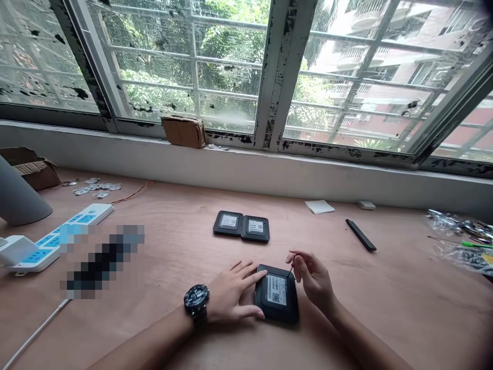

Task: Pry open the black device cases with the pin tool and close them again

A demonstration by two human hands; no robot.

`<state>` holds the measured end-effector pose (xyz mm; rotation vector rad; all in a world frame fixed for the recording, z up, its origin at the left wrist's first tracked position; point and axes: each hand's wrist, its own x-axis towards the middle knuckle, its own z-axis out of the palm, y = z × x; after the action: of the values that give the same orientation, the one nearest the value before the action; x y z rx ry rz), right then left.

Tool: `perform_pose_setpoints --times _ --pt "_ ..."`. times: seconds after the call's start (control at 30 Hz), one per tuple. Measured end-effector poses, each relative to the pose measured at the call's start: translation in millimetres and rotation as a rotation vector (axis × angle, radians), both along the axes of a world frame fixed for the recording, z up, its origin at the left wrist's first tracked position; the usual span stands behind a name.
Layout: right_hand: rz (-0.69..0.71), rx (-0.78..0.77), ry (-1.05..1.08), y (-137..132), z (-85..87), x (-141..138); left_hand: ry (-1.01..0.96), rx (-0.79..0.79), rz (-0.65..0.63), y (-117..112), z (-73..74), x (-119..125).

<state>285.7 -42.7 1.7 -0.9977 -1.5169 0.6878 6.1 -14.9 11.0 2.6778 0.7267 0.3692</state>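
A flat black square device [276,315] with a white printed label lies in front of me on the table. My left hand [234,293] rests with fingers spread at its left side, index finger on the upper edge and thumb by the lower left edge. Above the device's upper right corner, my right hand [314,280] pinches a thin small screwdriver [290,271], its tip pointing down at the device. Most of the handle is hidden by the fingers. Farther back, two similar black devices [228,234] [256,237] lie side by side, labels up.
On the left are a white power strip [100,209], a pixelated dark object [102,262] with a cable, and several small pale parts [102,187]. A black bar [361,235], white pad [319,206] and plastic bags [468,257] lie rightward. A cardboard box [183,132] stands on the windowsill.
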Motion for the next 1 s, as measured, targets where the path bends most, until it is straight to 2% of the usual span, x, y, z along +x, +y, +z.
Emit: perform_pose_setpoints --times 0.13,0.2,0.37,0.53,0.77,1.0 --pt "-0.109 0.224 0.091 2.0 14.4 -9.9 -0.029 -0.03 -0.033 0.5 -0.3 -2.1" --pt "-0.108 0.286 0.126 5.9 19.9 -19.6 -0.027 -0.041 -0.042 0.1 0.0 -2.4" --pt "0.027 0.192 0.102 20.9 12.3 -43.5 -0.022 -0.05 0.004 1.2 -4.2 -5.4" --pt "0.022 0.139 0.103 23.9 0.0 -51.0 0.015 -0.065 -0.013 4.4 -7.6 -11.0" --pt "0.011 0.156 0.064 16.7 -3.3 -48.2 0.026 -0.073 0.005 2.6 -0.6 -11.2" --pt "0.02 0.151 0.061 17.5 -7.6 -46.9 0.03 -0.058 -0.006 4.5 -3.2 -10.9"
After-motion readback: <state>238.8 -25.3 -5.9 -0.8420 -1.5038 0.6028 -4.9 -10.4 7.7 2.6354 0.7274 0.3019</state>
